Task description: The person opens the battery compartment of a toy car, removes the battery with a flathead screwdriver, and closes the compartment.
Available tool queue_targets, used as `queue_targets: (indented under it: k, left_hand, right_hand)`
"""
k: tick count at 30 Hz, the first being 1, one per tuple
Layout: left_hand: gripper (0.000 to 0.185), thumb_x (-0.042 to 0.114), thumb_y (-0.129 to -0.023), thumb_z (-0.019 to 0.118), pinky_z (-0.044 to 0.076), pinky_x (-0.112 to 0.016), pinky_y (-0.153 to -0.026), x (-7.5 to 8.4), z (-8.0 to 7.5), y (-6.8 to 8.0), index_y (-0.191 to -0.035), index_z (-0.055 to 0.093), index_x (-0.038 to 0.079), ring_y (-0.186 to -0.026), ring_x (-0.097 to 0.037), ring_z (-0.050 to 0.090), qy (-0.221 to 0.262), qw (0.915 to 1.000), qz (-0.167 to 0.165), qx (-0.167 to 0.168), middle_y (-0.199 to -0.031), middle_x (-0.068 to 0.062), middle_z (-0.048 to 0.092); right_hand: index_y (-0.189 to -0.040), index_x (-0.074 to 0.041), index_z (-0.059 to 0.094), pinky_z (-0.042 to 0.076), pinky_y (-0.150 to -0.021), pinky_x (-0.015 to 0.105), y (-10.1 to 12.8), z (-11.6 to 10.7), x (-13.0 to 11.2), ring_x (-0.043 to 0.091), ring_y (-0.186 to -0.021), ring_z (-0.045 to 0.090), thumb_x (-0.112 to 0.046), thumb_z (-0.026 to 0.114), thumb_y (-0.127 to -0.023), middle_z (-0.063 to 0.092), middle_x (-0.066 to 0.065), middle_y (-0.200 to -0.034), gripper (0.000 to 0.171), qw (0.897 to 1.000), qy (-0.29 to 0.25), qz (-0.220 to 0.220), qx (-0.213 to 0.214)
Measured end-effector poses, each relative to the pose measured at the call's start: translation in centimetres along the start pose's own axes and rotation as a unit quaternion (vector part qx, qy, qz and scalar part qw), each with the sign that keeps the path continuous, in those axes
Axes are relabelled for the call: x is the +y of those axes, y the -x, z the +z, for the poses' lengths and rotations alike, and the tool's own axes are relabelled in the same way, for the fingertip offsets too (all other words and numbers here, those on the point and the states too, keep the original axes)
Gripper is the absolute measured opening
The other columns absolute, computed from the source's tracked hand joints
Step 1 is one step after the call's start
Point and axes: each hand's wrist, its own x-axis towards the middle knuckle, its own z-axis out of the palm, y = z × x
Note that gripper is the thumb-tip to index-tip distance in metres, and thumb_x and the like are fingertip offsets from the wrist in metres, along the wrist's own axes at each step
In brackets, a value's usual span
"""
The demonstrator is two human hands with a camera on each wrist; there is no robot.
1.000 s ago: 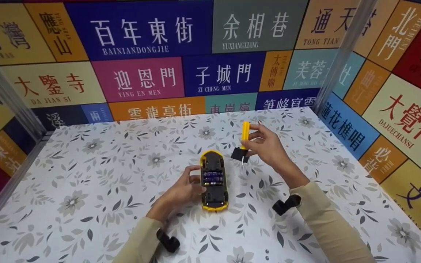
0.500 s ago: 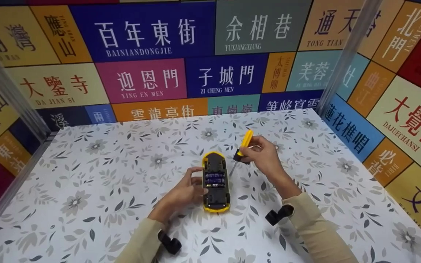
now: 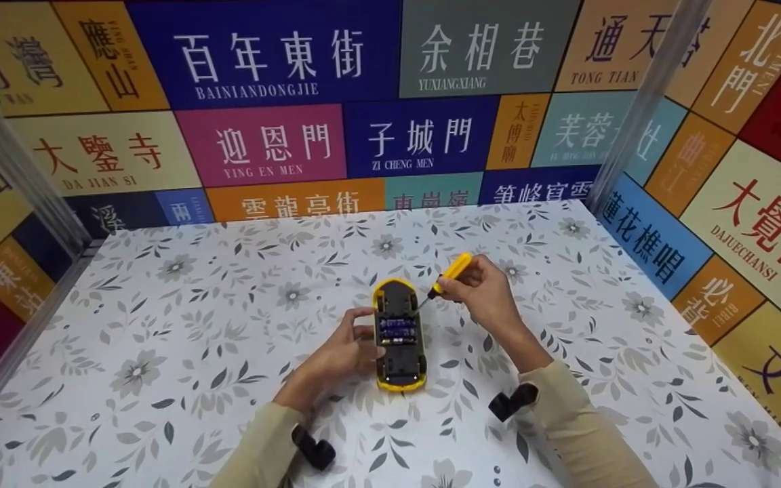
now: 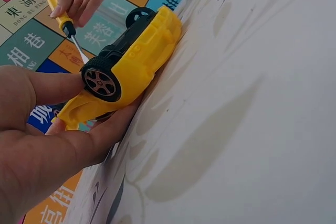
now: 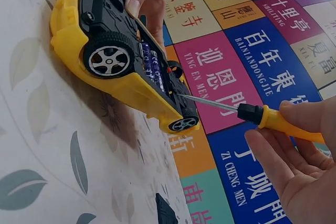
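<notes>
- The yellow toy car (image 3: 398,335) lies upside down near the middle of the bench (image 3: 160,352), its black underside up and the batteries (image 3: 397,331) showing in an uncovered bay.
- The left hand (image 3: 336,352) grips the car's side from about 9 o'clock, thumb and fingers curled round the body beside a wheel (image 4: 101,81).
- The right hand (image 3: 482,293) pinches the yellow handle of a screwdriver (image 3: 446,276), at about 2 o'clock from the car; its blade slants down to the chassis by the battery bay.
- Risk, as I judge it: the tip sits at a shallow slant, so it could skid off and jab the left fingers (image 3: 356,314) close by, or scratch the plastic.
- The car rests on its rounded roof, so a sideways push could rock or slide it if the left grip loosens.
- Wall panels (image 3: 262,54) read BAINIANDONGJIE, YUXIANGXIANG, YING EN MEN, ZI CHENG MEN, DA JIAN SI and DAJUECHANSI, each beneath Chinese characters.
- Print on the batteries is too small to read.
</notes>
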Motion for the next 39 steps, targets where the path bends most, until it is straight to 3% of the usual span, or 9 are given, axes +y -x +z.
queue_targets:
  k: [8,19,26,34,39]
  left_hand:
    - [0.071,-0.005,-0.089,0.057,0.056,-0.038,-0.09,-0.1,0.0,0.0,-0.148,0.023,0.014,-0.117,-0.031,0.062,0.003,1.0,0.005,0.005,-0.144,-0.027,0.046]
    - [0.071,-0.006,-0.089,0.058,0.055,-0.042,-0.095,-0.2,0.1,-0.1,-0.148,0.024,0.013,-0.122,-0.033,0.059,0.015,0.9998,0.007,0.005,-0.144,-0.027,0.047]
    - [0.069,-0.008,-0.09,0.054,0.055,-0.04,-0.095,-0.1,0.0,0.0,-0.147,0.024,0.016,-0.124,-0.033,0.058,0.003,0.9999,-0.008,0.014,-0.145,-0.025,0.047]
    - [0.068,-0.01,-0.088,0.054,0.056,-0.041,-0.093,-0.2,0.1,0.0,-0.145,0.026,0.016,-0.113,-0.029,0.064,0.011,0.9995,-0.006,0.027,-0.141,-0.024,0.051]
    - [0.068,-0.01,-0.086,0.057,0.057,-0.041,-0.091,-0.1,0.3,-0.2,-0.143,0.028,0.014,-0.112,-0.028,0.063,0.013,0.9994,0.004,0.033,-0.137,-0.024,0.054]
  right_hand:
    - [-0.112,-0.002,0.054,0.063,-0.079,0.037,0.2,0.3,0.4,0.014,-0.087,0.071,-0.01,0.073,-0.091,0.069,0.012,-0.105,0.03,1.0,0.019,-0.021,0.005]
    - [-0.108,-0.003,0.053,0.062,-0.08,0.041,0.6,0.3,0.5,0.019,-0.09,0.073,-0.014,0.073,-0.091,0.069,0.017,-0.108,0.028,0.997,0.058,-0.044,0.01]
    - [-0.103,-0.003,0.053,0.062,-0.081,0.046,0.7,0.5,0.4,0.018,-0.085,0.073,-0.013,0.074,-0.09,0.068,0.016,-0.103,0.027,0.997,0.057,-0.028,0.032]
    - [-0.102,-0.005,0.053,0.063,-0.072,0.033,1.0,0.8,0.3,0.026,-0.086,0.074,-0.016,0.076,-0.089,0.067,0.014,-0.1,0.028,0.995,0.092,-0.01,0.045]
    - [-0.095,-0.007,0.054,0.054,-0.062,0.026,2.0,1.2,0.0,0.021,-0.077,0.069,-0.018,0.077,-0.088,0.069,0.01,-0.091,0.027,0.983,0.165,-0.066,0.053]
